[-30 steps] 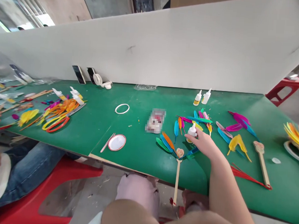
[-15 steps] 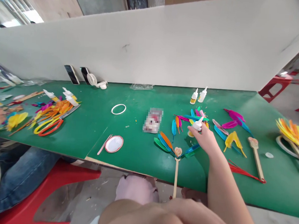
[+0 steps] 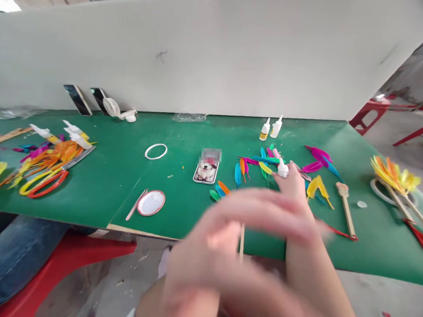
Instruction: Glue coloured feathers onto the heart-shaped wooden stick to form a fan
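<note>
My right hand (image 3: 291, 182) is shut on a white glue bottle (image 3: 283, 169) whose nozzle points up, over the loose feathers. Close to the camera, my left hand (image 3: 224, 240) is raised and blurred; its fingers are curved and apart, and nothing shows between them. Behind it lies a wooden stick (image 3: 242, 241), mostly hidden. The tips of green, blue and orange feathers (image 3: 221, 189) stick out past the left hand. Colourful loose feathers (image 3: 247, 166) lie left of the bottle. A yellow feather (image 3: 317, 186) is to the right of my right hand.
Two glue bottles (image 3: 270, 128) stand by the white partition (image 3: 217, 58). A phone (image 3: 205, 171), a white ring (image 3: 156, 151) and a small dish (image 3: 151, 203) lie on the green table (image 3: 183, 214). Scissors (image 3: 48, 183) are left; another wooden stick (image 3: 346, 210) and a feather fan (image 3: 395, 177) are right.
My left hand has come up into the foreground, covering the stick and its feathers. My right hand still holds the glue bottle, now further up the table. The view has shifted right.
</note>
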The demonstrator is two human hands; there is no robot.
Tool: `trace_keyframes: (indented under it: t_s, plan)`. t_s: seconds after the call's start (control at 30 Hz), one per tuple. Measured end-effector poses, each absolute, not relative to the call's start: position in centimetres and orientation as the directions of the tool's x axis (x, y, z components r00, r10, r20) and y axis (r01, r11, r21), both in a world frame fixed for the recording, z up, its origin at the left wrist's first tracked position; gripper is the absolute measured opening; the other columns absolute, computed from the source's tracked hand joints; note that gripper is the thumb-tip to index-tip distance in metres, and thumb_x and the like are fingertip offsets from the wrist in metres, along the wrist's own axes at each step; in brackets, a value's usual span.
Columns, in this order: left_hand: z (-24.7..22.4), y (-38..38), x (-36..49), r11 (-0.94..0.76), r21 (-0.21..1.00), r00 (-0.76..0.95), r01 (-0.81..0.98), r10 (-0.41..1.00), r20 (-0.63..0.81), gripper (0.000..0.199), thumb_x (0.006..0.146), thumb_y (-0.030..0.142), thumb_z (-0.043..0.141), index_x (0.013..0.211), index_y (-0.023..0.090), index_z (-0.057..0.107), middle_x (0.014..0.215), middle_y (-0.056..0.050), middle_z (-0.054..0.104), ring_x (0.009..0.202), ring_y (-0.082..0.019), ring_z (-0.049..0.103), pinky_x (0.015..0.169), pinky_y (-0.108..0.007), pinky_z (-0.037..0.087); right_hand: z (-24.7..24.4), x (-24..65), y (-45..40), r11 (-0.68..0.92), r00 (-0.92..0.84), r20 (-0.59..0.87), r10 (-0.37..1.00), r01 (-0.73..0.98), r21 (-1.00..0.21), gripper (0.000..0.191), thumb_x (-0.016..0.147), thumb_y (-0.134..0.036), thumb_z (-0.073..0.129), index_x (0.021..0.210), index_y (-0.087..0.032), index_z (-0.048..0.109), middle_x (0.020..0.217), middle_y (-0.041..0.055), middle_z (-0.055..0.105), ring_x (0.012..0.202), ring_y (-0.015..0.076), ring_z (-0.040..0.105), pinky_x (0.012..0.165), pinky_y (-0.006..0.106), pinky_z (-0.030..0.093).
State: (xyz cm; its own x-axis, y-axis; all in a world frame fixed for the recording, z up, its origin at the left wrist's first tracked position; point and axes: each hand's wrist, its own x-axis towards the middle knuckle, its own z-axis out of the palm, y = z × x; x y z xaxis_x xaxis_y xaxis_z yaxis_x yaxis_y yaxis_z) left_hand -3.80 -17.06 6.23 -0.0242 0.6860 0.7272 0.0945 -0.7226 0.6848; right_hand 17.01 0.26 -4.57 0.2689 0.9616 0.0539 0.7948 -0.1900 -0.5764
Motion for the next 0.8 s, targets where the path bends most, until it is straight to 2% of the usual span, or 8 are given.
trace_keyframes:
  t_s: [0.07, 0.13, 0.2, 0.27, 0.33, 0.43, 0.57, 0.8]
  plan:
    - [5.9, -11.9, -3.3, -0.648, 0.737, -0.044, 0.193, 0.744, 0.666, 0.020, 0.085, 0.034, 0.042, 0.096, 0.031, 0.058, 0.094, -0.002, 0.059, 0.095, -0.022, 0.055, 0.080, -0.039, 0.047, -4.7, 16.7, 0.3, -0.208, 0.253, 0.017, 0.967, 0.829, -0.519, 0.035, 0.071, -0.038, 0.052, 0.102, -0.021, 0.048, 0.088, 0.0077, 0.063, 0.077, 0.0223, 0.058, 0.061, 0.028, 0.037]
    - [3.9, -7.8, -3.0, -0.376, 0.760, -0.145, 0.530, 0.843, 0.517, 0.022, 0.085, 0.035, 0.044, 0.099, 0.024, 0.057, 0.081, -0.003, 0.060, 0.082, -0.019, 0.056, 0.074, -0.036, 0.046, -4.7, 16.3, 0.3, -0.222, 0.241, -0.019, 0.970, 0.857, -0.465, 0.036, 0.071, -0.038, 0.053, 0.102, -0.022, 0.048, 0.088, 0.0072, 0.064, 0.081, 0.0229, 0.059, 0.063, 0.029, 0.038]
    - [1.3, -5.3, -2.7, -0.130, 0.570, -0.119, 0.812, 0.918, 0.379, 0.021, 0.081, 0.037, 0.050, 0.087, 0.020, 0.060, 0.071, -0.004, 0.059, 0.078, -0.021, 0.055, 0.074, -0.039, 0.043, -4.7, 15.8, 0.4, -0.226, 0.225, -0.052, 0.973, 0.882, -0.414, 0.035, 0.070, -0.039, 0.055, 0.101, -0.023, 0.048, 0.087, 0.0067, 0.064, 0.082, 0.0236, 0.059, 0.065, 0.030, 0.038]
    - [-1.1, -4.2, -2.2, -0.032, 0.345, -0.073, 0.938, 0.955, 0.287, 0.023, 0.077, 0.042, 0.055, 0.075, 0.020, 0.062, 0.076, -0.007, 0.059, 0.086, -0.026, 0.052, 0.075, -0.042, 0.040, -4.7, 15.4, 0.3, -0.204, 0.190, -0.075, 0.979, 0.906, -0.370, 0.033, 0.070, -0.039, 0.056, 0.098, -0.024, 0.049, 0.087, 0.0070, 0.064, 0.083, 0.0243, 0.060, 0.067, 0.032, 0.038]
    - [-2.5, -4.0, -1.6, 0.003, 0.204, -0.048, 0.979, 0.975, 0.219, 0.027, 0.075, 0.046, 0.057, 0.072, 0.019, 0.063, 0.081, -0.008, 0.059, 0.091, -0.029, 0.049, 0.075, -0.044, 0.037, -4.7, 15.2, 0.2, -0.174, 0.157, -0.079, 0.984, 0.923, -0.343, 0.031, 0.070, -0.039, 0.056, 0.096, -0.024, 0.049, 0.087, 0.0072, 0.064, 0.084, 0.0249, 0.060, 0.068, 0.034, 0.038]
    - [-3.4, -3.8, -0.9, 0.012, 0.118, -0.029, 0.993, 0.989, 0.146, 0.029, 0.074, 0.047, 0.058, 0.075, 0.019, 0.064, 0.084, -0.009, 0.057, 0.094, -0.030, 0.047, 0.077, -0.045, 0.034, -4.7, 15.2, 0.1, -0.149, 0.134, -0.068, 0.989, 0.930, -0.337, 0.029, 0.070, -0.038, 0.057, 0.095, -0.024, 0.049, 0.088, 0.0073, 0.064, 0.085, 0.0258, 0.059, 0.069, 0.036, 0.037]
    - [-3.9, -3.2, -0.8, -0.023, 0.095, 0.015, 0.995, 0.996, 0.082, 0.026, 0.073, 0.044, 0.059, 0.077, 0.019, 0.064, 0.086, -0.009, 0.058, 0.094, -0.029, 0.047, 0.078, -0.043, 0.034, -4.9, 15.4, 0.1, -0.150, 0.134, -0.071, 0.988, 0.929, -0.339, 0.028, 0.071, -0.035, 0.056, 0.096, -0.024, 0.049, 0.089, 0.0078, 0.064, 0.086, 0.0265, 0.058, 0.070, 0.037, 0.037]
    - [-4.4, -2.5, -1.2, -0.061, 0.137, 0.059, 0.989, 0.998, 0.025, 0.020, 0.076, 0.038, 0.056, 0.076, 0.020, 0.065, 0.087, -0.007, 0.059, 0.092, -0.026, 0.050, 0.075, -0.038, 0.037, -5.1, 15.5, 0.2, -0.146, 0.126, -0.084, 0.989, 0.936, -0.319, 0.028, 0.070, -0.033, 0.055, 0.096, -0.025, 0.049, 0.085, 0.0073, 0.063, 0.084, 0.0268, 0.058, 0.070, 0.037, 0.037]
